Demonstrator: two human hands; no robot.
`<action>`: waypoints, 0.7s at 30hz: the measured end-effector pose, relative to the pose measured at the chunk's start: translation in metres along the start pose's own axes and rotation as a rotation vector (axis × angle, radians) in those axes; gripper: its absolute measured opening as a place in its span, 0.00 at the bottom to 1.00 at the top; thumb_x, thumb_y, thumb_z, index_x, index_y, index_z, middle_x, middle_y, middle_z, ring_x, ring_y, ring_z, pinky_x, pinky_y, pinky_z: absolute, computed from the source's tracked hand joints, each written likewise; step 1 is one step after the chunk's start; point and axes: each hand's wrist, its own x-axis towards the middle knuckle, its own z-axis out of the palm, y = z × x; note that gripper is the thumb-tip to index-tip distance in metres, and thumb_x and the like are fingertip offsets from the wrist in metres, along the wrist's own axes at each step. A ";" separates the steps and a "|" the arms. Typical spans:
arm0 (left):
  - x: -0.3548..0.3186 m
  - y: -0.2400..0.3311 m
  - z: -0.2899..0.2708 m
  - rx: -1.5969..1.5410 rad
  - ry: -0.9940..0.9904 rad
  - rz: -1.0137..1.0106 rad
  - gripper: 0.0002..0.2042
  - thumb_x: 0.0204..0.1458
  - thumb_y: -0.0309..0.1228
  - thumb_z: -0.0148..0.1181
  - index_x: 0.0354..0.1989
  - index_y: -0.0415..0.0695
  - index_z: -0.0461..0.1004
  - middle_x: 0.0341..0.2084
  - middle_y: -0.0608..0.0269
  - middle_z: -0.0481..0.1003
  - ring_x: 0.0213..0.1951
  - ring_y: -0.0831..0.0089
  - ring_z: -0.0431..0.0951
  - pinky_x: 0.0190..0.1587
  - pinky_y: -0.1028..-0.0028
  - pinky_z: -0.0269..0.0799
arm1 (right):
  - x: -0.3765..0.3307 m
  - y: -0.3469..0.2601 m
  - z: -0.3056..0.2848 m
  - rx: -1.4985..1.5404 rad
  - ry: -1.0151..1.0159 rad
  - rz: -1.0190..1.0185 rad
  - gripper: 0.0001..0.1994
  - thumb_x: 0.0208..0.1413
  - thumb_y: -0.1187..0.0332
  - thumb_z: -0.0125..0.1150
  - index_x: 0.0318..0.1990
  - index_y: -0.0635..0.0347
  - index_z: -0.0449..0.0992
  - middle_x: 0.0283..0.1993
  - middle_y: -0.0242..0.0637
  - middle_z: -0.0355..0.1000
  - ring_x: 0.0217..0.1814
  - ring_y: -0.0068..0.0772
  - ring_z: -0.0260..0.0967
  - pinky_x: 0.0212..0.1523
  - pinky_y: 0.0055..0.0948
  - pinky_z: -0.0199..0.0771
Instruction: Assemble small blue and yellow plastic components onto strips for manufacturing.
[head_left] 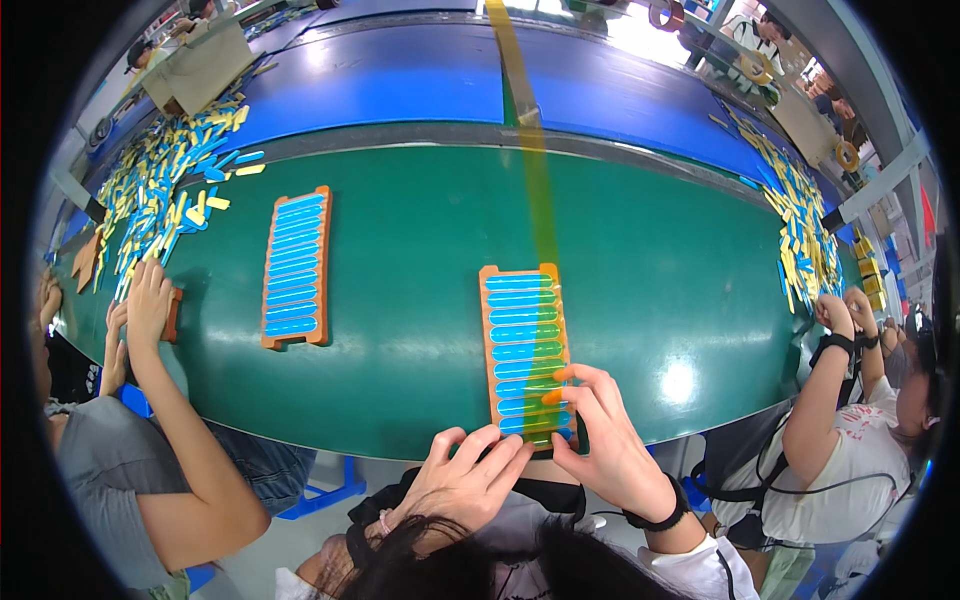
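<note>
In front of me an orange tray (492, 388) holds a column of flat blue strips (510, 353) with rounded ends. A see-through yellow tape (537, 190) stretches from the far side down over the right part of this tray. My left hand (465, 478) is closed, its fingertips at the tape's near end on the tray's front edge; its thumb is hidden. My right hand (610, 440) is open at the tray's right side. Two of its fingertips look orange where the tape overlaps them, and its thumb is near the front corner.
A second filled orange tray (323, 270) lies farther left on the green table (410, 220). Loose blue and yellow strips are heaped at the far left (165, 190) and right (800, 225). Co-workers' hands (148, 305) (838, 315) are at both sides. Blue panels (380, 75) lie beyond.
</note>
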 end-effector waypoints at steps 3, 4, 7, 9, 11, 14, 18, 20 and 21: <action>0.005 -0.005 -0.003 -0.053 -0.061 0.031 0.13 0.42 0.28 0.52 0.39 0.41 0.71 0.37 0.67 0.68 0.44 0.73 0.63 0.40 0.71 0.58 | 0.000 0.003 0.001 0.044 -0.019 0.015 0.20 0.37 0.81 0.56 0.42 0.66 0.60 0.49 0.48 0.53 0.46 0.49 0.55 0.41 0.35 0.65; 0.007 -0.007 -0.003 -0.110 -0.079 0.036 0.13 0.42 0.28 0.51 0.38 0.40 0.71 0.36 0.67 0.68 0.45 0.73 0.63 0.39 0.71 0.59 | 0.000 0.004 0.002 0.061 -0.029 0.033 0.20 0.37 0.80 0.56 0.42 0.66 0.60 0.49 0.48 0.53 0.46 0.49 0.55 0.41 0.35 0.64; 0.013 -0.012 -0.006 -0.135 -0.089 0.049 0.12 0.40 0.29 0.52 0.35 0.42 0.71 0.32 0.68 0.67 0.40 0.73 0.64 0.36 0.73 0.58 | -0.001 0.004 0.004 0.033 0.019 -0.032 0.20 0.38 0.77 0.59 0.42 0.66 0.61 0.49 0.47 0.54 0.46 0.48 0.55 0.42 0.35 0.64; 0.021 -0.024 -0.018 -0.207 -0.218 0.093 0.09 0.38 0.30 0.54 0.31 0.45 0.71 0.29 0.68 0.67 0.36 0.71 0.64 0.34 0.73 0.59 | -0.002 0.004 0.002 0.022 0.040 -0.035 0.20 0.38 0.74 0.61 0.41 0.65 0.62 0.49 0.45 0.55 0.46 0.47 0.55 0.43 0.36 0.63; 0.044 -0.045 -0.019 -0.407 0.021 -0.200 0.08 0.39 0.27 0.54 0.30 0.41 0.69 0.28 0.60 0.67 0.32 0.61 0.66 0.35 0.65 0.63 | -0.001 0.007 0.006 0.031 0.031 -0.058 0.21 0.38 0.74 0.62 0.42 0.64 0.62 0.49 0.45 0.55 0.47 0.46 0.55 0.44 0.34 0.63; 0.110 -0.095 -0.018 -0.886 0.123 -0.536 0.22 0.46 0.35 0.56 0.46 0.33 0.62 0.36 0.51 0.67 0.43 0.63 0.67 0.43 0.70 0.65 | -0.002 0.015 0.006 0.009 0.063 -0.082 0.21 0.39 0.74 0.62 0.43 0.63 0.62 0.48 0.44 0.56 0.48 0.45 0.55 0.44 0.33 0.62; 0.161 -0.133 -0.009 -1.392 0.136 -0.892 0.31 0.46 0.41 0.59 0.52 0.34 0.54 0.43 0.50 0.63 0.46 0.62 0.66 0.46 0.68 0.66 | -0.004 0.010 0.005 0.031 0.063 -0.118 0.20 0.41 0.73 0.61 0.43 0.62 0.63 0.48 0.44 0.56 0.47 0.45 0.55 0.44 0.33 0.61; 0.170 -0.145 0.002 -1.767 0.054 -0.895 0.36 0.44 0.40 0.60 0.54 0.32 0.47 0.42 0.46 0.62 0.46 0.55 0.66 0.48 0.63 0.66 | -0.007 0.007 0.005 0.031 0.062 -0.096 0.20 0.41 0.73 0.61 0.43 0.63 0.63 0.48 0.44 0.56 0.47 0.45 0.55 0.44 0.33 0.61; 0.171 -0.142 0.004 -1.857 0.031 -0.859 0.36 0.45 0.40 0.60 0.54 0.32 0.47 0.42 0.45 0.62 0.46 0.54 0.66 0.49 0.62 0.66 | -0.007 0.007 0.005 0.016 0.060 -0.098 0.19 0.42 0.72 0.61 0.43 0.63 0.63 0.48 0.45 0.56 0.47 0.45 0.55 0.43 0.32 0.62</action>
